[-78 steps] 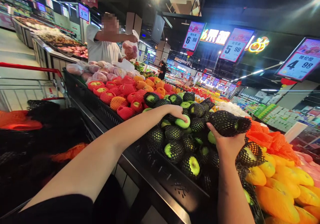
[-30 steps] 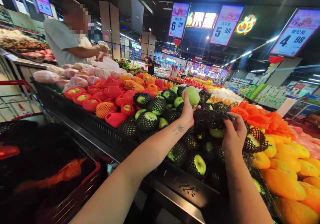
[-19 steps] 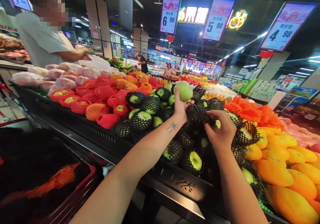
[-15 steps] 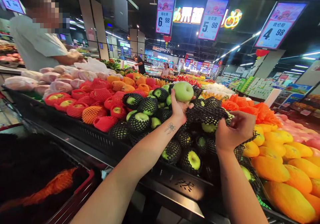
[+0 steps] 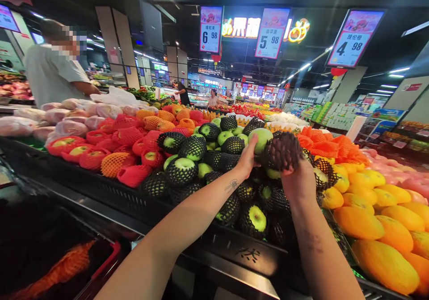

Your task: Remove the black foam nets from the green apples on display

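Observation:
My left hand (image 5: pixel 247 160) holds a bare green apple (image 5: pixel 260 140) above a heap of green apples in black foam nets (image 5: pixel 187 157). My right hand (image 5: pixel 298 181) grips a black foam net (image 5: pixel 282 151) and presses its open end against the apple's right side. Both hands hover over the black display bin (image 5: pixel 241 255) of netted green apples.
Red and orange netted apples (image 5: pixel 117 143) lie to the left, yellow-orange fruit (image 5: pixel 375 219) to the right. A person in a pale shirt (image 5: pixel 53 74) stands at the far left behind bagged fruit. A cart with orange netting (image 5: pixel 60 268) sits at lower left. Price signs (image 5: pixel 210 31) hang overhead.
My left hand lifted the green apple off the pile. My right hand brought the black net from the right up against the apple, which has come lower.

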{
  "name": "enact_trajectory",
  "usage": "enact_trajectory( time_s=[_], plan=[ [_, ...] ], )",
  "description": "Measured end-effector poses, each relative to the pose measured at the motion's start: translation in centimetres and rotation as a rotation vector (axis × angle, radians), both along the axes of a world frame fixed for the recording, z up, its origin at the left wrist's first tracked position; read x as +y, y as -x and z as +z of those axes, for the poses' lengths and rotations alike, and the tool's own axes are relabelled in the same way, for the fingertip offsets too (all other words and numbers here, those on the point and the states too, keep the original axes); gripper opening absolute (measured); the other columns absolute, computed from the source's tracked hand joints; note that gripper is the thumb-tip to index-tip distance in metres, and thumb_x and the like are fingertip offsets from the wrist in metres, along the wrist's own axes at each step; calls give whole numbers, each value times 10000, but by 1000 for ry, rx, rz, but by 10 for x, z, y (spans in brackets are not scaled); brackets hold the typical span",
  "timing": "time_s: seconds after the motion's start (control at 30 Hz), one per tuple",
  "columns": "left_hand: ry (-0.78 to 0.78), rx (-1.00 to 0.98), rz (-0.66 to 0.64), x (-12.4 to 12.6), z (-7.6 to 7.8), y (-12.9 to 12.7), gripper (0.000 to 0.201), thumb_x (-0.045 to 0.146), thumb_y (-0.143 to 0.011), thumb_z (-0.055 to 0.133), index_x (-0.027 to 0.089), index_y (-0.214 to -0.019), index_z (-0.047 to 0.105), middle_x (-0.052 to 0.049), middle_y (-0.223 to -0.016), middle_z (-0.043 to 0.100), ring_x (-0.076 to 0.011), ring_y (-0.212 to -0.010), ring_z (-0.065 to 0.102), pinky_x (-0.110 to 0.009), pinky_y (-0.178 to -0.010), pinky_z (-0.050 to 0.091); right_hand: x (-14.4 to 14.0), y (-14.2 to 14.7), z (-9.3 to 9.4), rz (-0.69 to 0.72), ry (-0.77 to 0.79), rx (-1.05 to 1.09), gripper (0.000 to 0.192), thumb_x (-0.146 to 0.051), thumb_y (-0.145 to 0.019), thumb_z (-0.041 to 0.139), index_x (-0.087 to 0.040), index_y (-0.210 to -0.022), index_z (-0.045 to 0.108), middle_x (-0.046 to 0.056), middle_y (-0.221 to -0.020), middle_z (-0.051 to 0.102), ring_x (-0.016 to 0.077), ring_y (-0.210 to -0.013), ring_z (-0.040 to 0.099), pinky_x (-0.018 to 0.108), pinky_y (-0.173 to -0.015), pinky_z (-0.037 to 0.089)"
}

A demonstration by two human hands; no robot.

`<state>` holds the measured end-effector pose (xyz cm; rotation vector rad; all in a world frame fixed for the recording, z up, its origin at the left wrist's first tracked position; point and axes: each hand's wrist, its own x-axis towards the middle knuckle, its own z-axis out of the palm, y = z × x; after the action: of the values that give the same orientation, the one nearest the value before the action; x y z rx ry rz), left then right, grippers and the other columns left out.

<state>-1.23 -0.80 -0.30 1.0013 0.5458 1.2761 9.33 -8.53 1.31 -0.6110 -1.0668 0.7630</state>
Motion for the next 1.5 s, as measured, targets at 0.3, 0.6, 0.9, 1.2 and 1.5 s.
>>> enact_trajectory(
  time_s=[0.3, 0.6, 0.9, 1.2, 1.5],
  plan=[
    [-4, -83, -63, -5, -1, -3, 618, 369, -676, 810, 264, -1170, 455, 15, -952, 686, -95, -624, 617, -203, -555, 461, -5, -1, 7, 22, 42, -144, 532, -707, -834, 457, -226, -888, 678, 53, -759, 672, 246, -739, 673, 375, -614, 556],
    [-141, -115, -41, -17, -2, -2, 660, 207, -731, 692, 275, -1317, 396, 5, -1000, 675, -152, -839, 655, -244, -703, 515, 3, -2, 1, -135, 14, -418, 409, -602, -715, 745, -212, -784, 640, -63, -562, 537, 108, -464, 446, 231, -457, 363],
    [-263, -90, -202, -25, 3, 1, 605, 502, -722, 758, 298, -1255, 555, -25, -1202, 659, -231, -1066, 630, -314, -834, 525, 8, -7, -1, -601, -178, -309, 280, -464, -817, 687, -192, -785, 630, -26, -689, 609, 119, -604, 533, 238, -574, 406],
    [-346, 103, -409, -21, -2, 11, 551, 504, -687, 683, 217, -1154, 628, 1, -829, 665, -144, -639, 586, -271, -623, 484, 12, -16, 1, -449, -117, -66, 388, -558, -728, 756, -190, -746, 633, -39, -631, 571, 116, -560, 476, 248, -556, 388],
    [-124, -51, -328, -13, -6, 11, 520, 628, -773, 500, 162, -917, 680, -23, -670, 666, -180, -577, 594, -274, -512, 450, 10, -14, -2, -528, -122, -471, 516, -666, -920, 434, -204, -825, 641, 6, -775, 623, 187, -773, 561, 307, -716, 441]
  ],
)
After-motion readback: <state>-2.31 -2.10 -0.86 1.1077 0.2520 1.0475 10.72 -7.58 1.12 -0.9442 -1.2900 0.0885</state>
